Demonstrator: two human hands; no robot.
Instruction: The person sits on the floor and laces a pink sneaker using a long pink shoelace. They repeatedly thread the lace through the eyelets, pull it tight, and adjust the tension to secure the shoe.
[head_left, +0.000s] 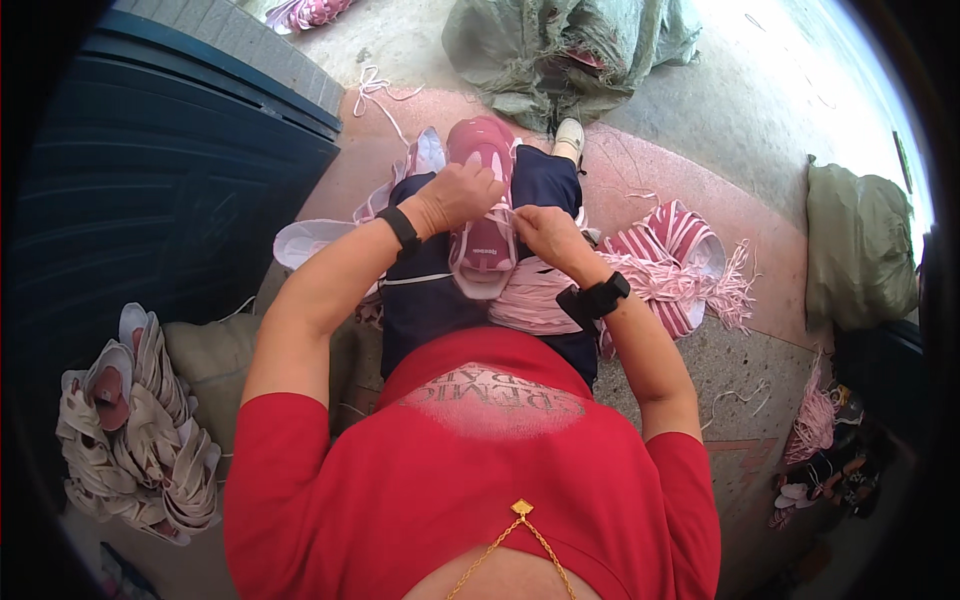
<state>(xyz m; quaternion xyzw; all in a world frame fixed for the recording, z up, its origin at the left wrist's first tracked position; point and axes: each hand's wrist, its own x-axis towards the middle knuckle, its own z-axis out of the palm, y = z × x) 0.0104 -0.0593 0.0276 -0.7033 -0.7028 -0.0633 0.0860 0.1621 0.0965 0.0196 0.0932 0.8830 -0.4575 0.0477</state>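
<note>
A pink shoe upper (484, 252) with white trim lies lengthwise between my thighs, its rounded toe pointing away. My left hand (462, 196) is closed over its middle, fingertips bent down at the lacing; what they pinch is hidden. At the upper's right edge, my right hand (548, 236) pinches a thin pale shoelace (508, 211) that runs to the eyelets. A bundle of pink laces (540, 300) rests against my right thigh. Just right of it are stacked pink-and-white striped uppers (670, 245), with more pink laces hanging over them.
Pale uppers (315, 240) lie beside my left leg. A heap of beige uppers (140, 425) stands lower left, near a dark blue metal door (150, 170). A green woven sack (570, 55) sits ahead; another sack (860, 245) stands at right. Loose laces (740, 400) lie on the floor.
</note>
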